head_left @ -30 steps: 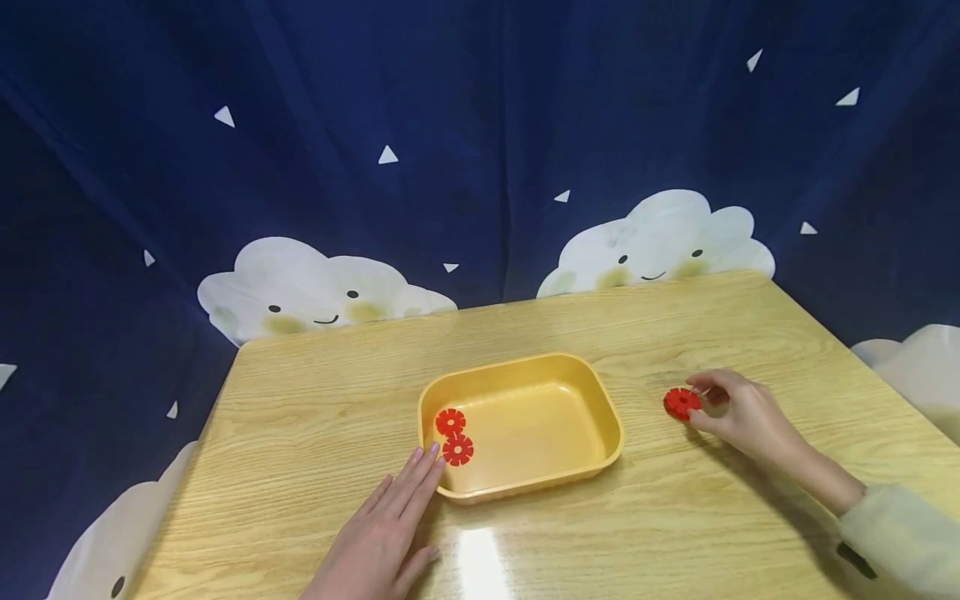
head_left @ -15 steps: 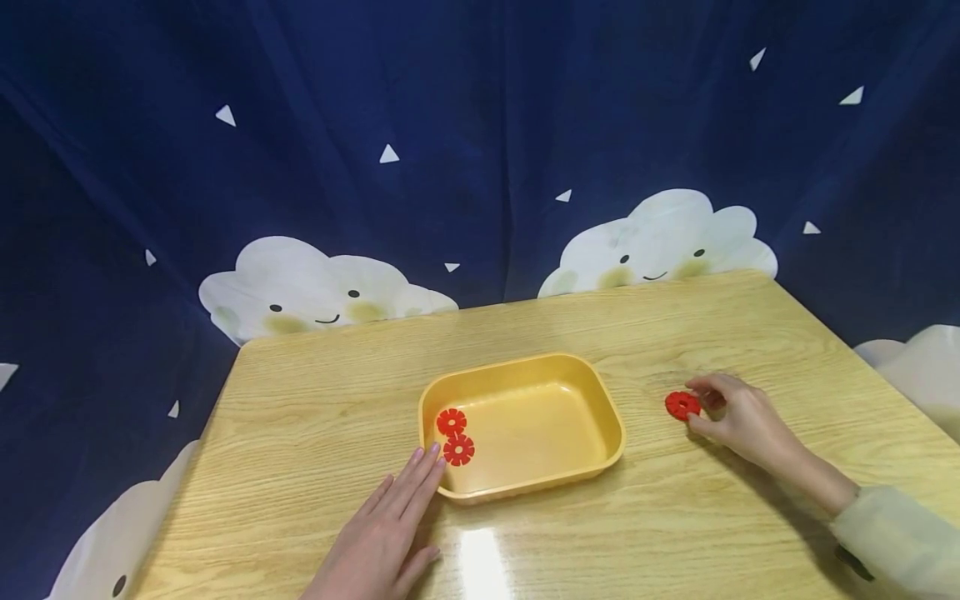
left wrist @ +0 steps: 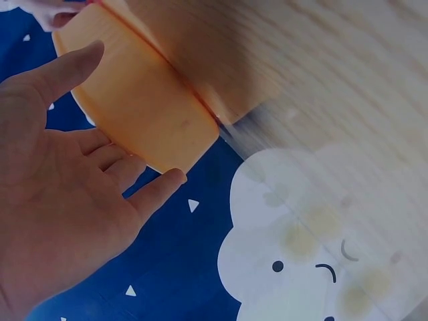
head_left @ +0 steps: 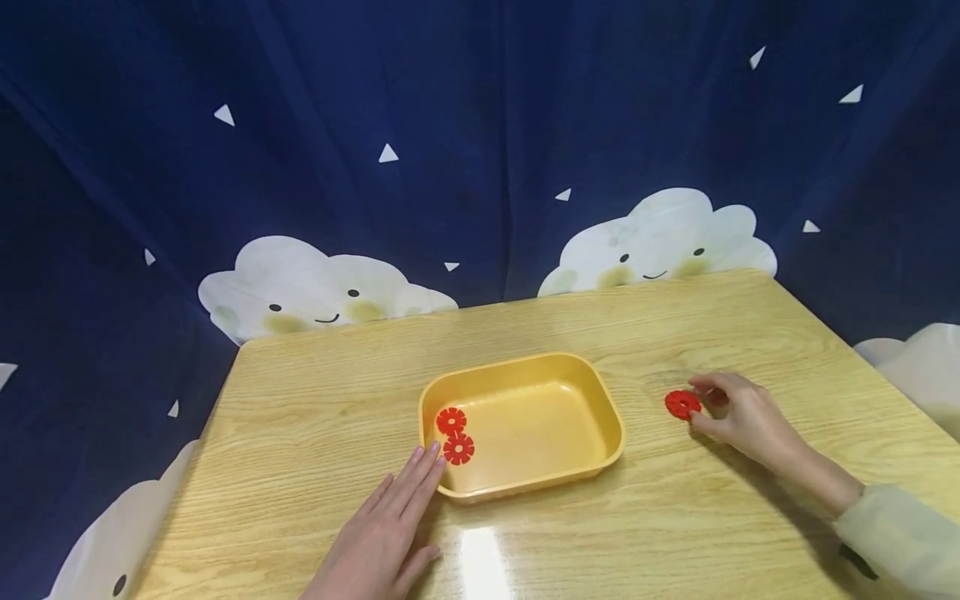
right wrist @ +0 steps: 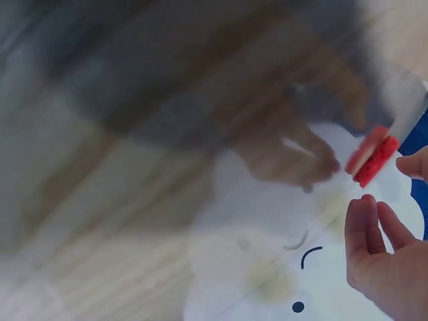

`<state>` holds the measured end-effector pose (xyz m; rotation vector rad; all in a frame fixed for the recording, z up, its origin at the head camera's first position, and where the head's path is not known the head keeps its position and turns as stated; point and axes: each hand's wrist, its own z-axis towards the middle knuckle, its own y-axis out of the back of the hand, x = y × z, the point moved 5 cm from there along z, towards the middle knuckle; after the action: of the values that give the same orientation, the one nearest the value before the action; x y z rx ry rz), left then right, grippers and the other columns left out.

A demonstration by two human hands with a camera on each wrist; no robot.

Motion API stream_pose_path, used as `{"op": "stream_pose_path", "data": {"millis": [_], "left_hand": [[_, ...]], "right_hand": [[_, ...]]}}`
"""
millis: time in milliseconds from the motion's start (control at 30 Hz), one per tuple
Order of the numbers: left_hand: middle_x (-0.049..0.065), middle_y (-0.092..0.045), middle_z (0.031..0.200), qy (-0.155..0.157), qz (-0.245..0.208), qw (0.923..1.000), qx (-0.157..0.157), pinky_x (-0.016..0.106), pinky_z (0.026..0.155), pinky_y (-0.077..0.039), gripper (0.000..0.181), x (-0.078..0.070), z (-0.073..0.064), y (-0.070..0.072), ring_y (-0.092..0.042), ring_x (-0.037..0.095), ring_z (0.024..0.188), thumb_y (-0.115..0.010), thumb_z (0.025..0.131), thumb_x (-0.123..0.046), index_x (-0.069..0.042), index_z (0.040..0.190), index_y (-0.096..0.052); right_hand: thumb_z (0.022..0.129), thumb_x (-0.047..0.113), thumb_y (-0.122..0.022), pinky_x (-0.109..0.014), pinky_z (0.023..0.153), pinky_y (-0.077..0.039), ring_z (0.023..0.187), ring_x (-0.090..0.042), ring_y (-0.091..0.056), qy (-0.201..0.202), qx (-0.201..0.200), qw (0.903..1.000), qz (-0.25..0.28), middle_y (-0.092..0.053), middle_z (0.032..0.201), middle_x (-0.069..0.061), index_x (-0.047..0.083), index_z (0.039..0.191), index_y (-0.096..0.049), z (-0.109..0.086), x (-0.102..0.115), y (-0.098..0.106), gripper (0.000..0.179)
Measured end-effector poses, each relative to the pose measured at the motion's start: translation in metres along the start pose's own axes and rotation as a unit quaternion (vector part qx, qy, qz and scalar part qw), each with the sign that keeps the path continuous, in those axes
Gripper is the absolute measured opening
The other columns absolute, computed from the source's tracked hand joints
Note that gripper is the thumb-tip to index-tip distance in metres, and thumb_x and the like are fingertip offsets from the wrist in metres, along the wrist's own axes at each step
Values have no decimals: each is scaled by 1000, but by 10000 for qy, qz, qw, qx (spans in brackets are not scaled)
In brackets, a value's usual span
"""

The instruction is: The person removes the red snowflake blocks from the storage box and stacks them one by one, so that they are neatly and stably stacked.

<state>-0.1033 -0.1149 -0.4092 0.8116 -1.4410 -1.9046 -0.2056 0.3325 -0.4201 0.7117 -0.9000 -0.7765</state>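
Note:
In the head view, my left hand [head_left: 378,533] lies with straight fingers against the near left corner of a yellow plastic tray [head_left: 525,489]. Inside the tray, at its left end, are two red snowflake discs [head_left: 452,421], one nearer than the other. My right hand [head_left: 738,417] is to the right of the tray, with thumb and fingers curved apart around the right edge of a small stack of red snowflake discs [head_left: 681,406]. In the right wrist view, a gap shows between the fingertips and the stack [right wrist: 374,157], which rests on the tabletop; its exact count is unclear.
The light wooden table [head_left: 315,400] has a glossy surface that reflects in both wrist views. A dark blue curtain [head_left: 480,167] with white clouds and triangles hangs behind and beside it.
Around one second ago the disc stack looked thicker and uneven; now its discs lie more closely aligned. The right hand has barely shifted, and the left hand and tray stay put.

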Motion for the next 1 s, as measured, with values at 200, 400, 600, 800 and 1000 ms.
{"op": "stream_pose_path", "data": {"millis": [200, 400, 600, 800, 1000], "left_hand": [[6, -16, 163, -25, 6, 10000, -45, 46, 110, -35, 95, 0, 0, 1, -20, 22, 147, -75, 83, -40, -6, 155, -25], [6, -19, 163, 1, -13, 10000, -9, 46, 110, -36, 95, -1, 0, 1, -21, 22, 147, -76, 82, -40, -6, 156, -25], [7, -20, 162, -9, -64, 10000, -17, 46, 109, -37, 95, -2, 1, 2, -21, 22, 147, -76, 82, -38, -6, 155, -25], [5, -17, 163, 0, -62, 10000, -5, 46, 109, -37, 96, -2, 1, 3, -20, 21, 147, -77, 82, -38, -6, 156, -25], [7, -18, 163, -24, -57, 10000, 33, 47, 109, -37, 96, -1, 0, 2, -21, 22, 147, -76, 82, -38, -6, 156, -25]], "right_hand": [[64, 2, -87, -14, 65, -49, 75, -23, -64, 192, -135, 9997, 44, -69, 94, -8, 1, 104, -69, 7, 12, 6, 44], [67, 2, -86, -18, 66, -52, 77, -23, -67, 370, -120, 9989, 243, -70, 97, -7, 3, 105, -69, 22, 40, 6, 42], [70, -2, -82, -21, 67, -55, 80, -21, -66, 535, -31, 9963, 674, -70, 99, -5, 5, 106, -70, 41, 78, -2, 39], [72, -5, -80, -34, 72, -58, 82, -20, -67, 803, 229, 9867, 1396, -69, 98, -6, 2, 106, -69, 61, 123, -18, 37], [73, -2, -80, -35, 75, -58, 82, -14, -65, 1043, 592, 9745, 1894, -68, 98, -3, 1, 106, -69, 74, 165, -45, 35]]}}
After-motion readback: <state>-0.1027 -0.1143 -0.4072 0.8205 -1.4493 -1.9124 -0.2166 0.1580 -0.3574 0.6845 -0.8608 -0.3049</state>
